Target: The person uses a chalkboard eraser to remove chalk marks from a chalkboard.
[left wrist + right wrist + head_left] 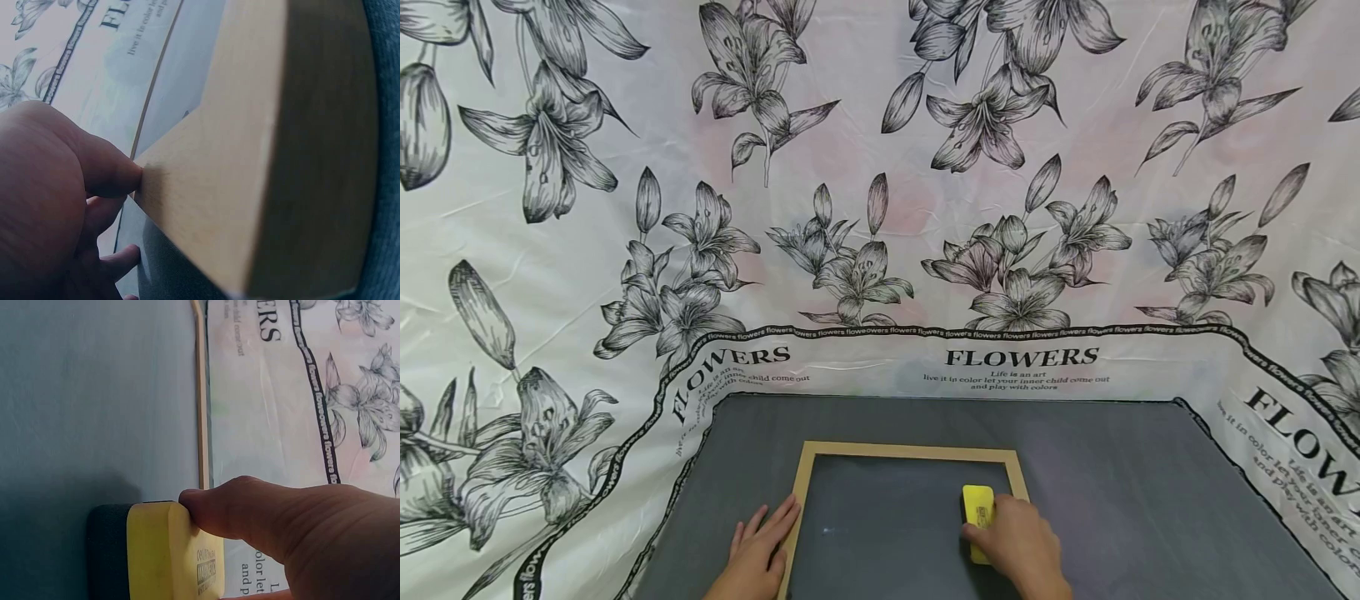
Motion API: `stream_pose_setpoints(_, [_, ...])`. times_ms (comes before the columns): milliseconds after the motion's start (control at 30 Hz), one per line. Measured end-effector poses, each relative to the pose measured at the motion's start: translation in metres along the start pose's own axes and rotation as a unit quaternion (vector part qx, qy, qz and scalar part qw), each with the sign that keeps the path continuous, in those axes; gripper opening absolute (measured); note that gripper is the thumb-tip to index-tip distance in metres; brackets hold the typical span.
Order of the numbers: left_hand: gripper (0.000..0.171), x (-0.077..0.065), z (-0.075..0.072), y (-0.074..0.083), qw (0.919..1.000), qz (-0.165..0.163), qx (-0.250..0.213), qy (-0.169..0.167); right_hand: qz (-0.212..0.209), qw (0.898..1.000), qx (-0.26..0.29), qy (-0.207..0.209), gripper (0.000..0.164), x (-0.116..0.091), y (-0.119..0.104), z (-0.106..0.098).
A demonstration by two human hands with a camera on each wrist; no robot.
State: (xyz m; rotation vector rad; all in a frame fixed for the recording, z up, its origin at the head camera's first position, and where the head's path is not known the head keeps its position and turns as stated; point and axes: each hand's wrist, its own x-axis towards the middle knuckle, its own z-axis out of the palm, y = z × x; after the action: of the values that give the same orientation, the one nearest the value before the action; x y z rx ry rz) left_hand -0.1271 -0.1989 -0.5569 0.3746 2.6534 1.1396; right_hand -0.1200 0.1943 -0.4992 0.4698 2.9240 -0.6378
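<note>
A blackboard (880,517) with a light wooden frame (910,452) lies at the lower middle of the head view. On its right part stands a yellow board eraser (978,504) with a dark felt pad, the felt side toward the board. My right hand (1024,542) grips the eraser, the thumb on its near side; in the right wrist view the thumb presses the yellow body (178,550). At the frame's left side, my left hand (756,550) rests with extended fingers against the outer edge. The left wrist view shows that thumb touching the wood (206,169).
Dark grey table surface (1120,492) surrounds the board. Beyond it, a white cloth (880,367) printed with black flowers and lettering covers the back and both sides. A small pale mark (828,531) shows on the left half of the board.
</note>
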Motion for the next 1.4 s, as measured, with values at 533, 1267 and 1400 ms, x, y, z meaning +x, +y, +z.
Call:
stream_pose_setpoints(533, [0.063, 0.0, 0.001, -0.002, 1.0, 0.0, -0.001, -0.001, -0.037, 0.999, -0.031, 0.004, 0.058, -0.002, -0.024, 0.013])
stream_pose_setpoints(1267, [0.064, -0.001, 0.001, 0.0, 0.9998, 0.003, 0.02, 0.008, -0.054, 0.998, -0.04, 0.01, 0.066, -0.009, -0.047, 0.024])
stream_pose_setpoints(1400, [0.064, -0.001, 0.001, 0.001, 0.9998, 0.004, 0.02, 0.009, -0.058, 0.998, -0.039, 0.006, 0.067, -0.009, -0.051, 0.027])
